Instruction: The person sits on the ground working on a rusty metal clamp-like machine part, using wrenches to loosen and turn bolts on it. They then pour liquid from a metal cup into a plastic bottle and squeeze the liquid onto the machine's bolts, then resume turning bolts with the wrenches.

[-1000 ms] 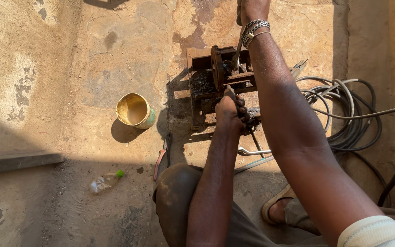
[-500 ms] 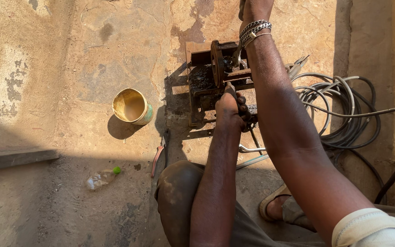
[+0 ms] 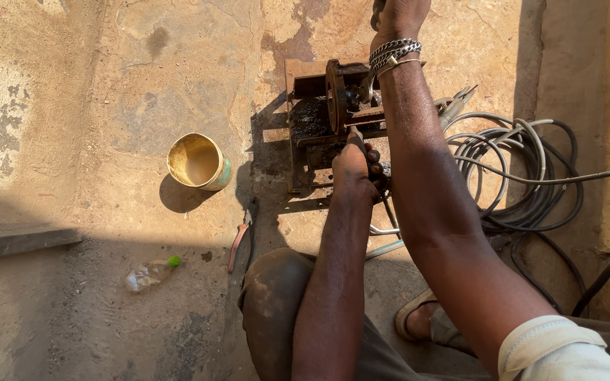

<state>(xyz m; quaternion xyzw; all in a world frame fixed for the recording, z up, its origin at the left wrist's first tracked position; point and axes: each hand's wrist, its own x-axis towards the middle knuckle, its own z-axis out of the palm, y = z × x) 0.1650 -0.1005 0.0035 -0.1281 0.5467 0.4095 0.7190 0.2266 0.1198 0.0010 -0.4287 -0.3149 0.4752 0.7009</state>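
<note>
Our left hand (image 3: 356,166) stays closed on a tool against the greasy machine (image 3: 326,116); our right hand (image 3: 398,14) still grips above, barely shifted.

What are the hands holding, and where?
The left hand grips a tool handle at the rusty machine. The right hand is cut off; cannot tell.

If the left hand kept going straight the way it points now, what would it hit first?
Probably the greasy machine. The left hand points up the picture, gripping a tool whose tip already sits at the machine's lower edge. Depth is unclear, so whether they touch can't be told.
</note>
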